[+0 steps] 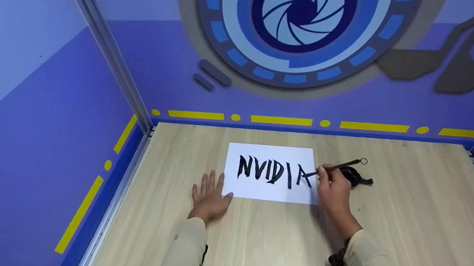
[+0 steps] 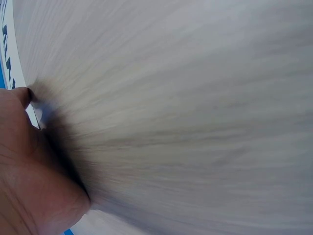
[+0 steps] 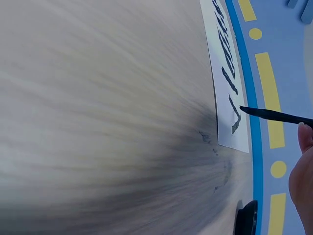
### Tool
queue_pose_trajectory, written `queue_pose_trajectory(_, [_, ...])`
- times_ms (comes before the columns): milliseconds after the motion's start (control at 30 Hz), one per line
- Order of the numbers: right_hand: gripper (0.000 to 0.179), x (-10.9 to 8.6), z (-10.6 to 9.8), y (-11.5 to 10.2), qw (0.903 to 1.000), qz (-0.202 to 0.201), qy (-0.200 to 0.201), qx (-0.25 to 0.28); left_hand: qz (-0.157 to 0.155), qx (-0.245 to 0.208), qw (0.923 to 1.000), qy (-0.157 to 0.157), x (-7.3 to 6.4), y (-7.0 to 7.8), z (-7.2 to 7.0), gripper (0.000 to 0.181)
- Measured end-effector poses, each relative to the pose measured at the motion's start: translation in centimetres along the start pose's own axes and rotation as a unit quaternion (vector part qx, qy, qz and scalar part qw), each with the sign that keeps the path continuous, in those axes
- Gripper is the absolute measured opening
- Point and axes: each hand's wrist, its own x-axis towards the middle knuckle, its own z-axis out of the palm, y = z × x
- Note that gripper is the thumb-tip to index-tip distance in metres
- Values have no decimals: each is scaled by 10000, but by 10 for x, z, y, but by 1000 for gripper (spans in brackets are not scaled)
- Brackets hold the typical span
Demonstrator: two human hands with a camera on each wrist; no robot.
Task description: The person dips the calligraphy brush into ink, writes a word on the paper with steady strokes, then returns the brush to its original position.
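Note:
A white sheet of paper [image 1: 265, 194] lies on the wooden table, with black brushed letters reading "NVIDIA". My right hand [image 1: 333, 192] pinches a slim dark writing brush [image 1: 347, 164] that has a ring at its top end. The brush tip is at the last letter; whether it touches the paper I cannot tell. Flat with fingers spread, my left hand [image 1: 211, 200] rests at the sheet's lower left corner, the thumb by its bottom edge. Behind the right hand sits a shiny black rounded vessel [image 1: 352, 175] with a short stub, partly hidden.
The wooden table [image 1: 267, 247] meets a blue-purple printed wall [image 1: 136, 60] at the back. A metal post [image 1: 107, 42] stands at the back left corner. Small dark marks [image 3: 205, 137] dot the table near the paper's right end.

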Motion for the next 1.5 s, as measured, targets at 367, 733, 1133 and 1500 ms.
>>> queue_pose_trajectory(367, [26, -1, -1, 1, 9999, 122, -104, 11, 27, 44, 10000, 4, -1, 4, -3, 74])
queue_pose_trajectory(733, [23, -3, -2, 5, 9998, 87, -106, -118, 11, 0, 10000, -77, 2, 3, 0, 75])
queue_pose_trajectory(1133, [18, -13, 1, 9, 9996, -212, 65, -201, -3, 18, 10000, 5, 0, 3, -1, 74])
queue_pose_trajectory(1500, [16, -23, 10, 5, 9992, -294, 160, -209, -6, 124, 9999, 8, 0, 0, 1, 75])
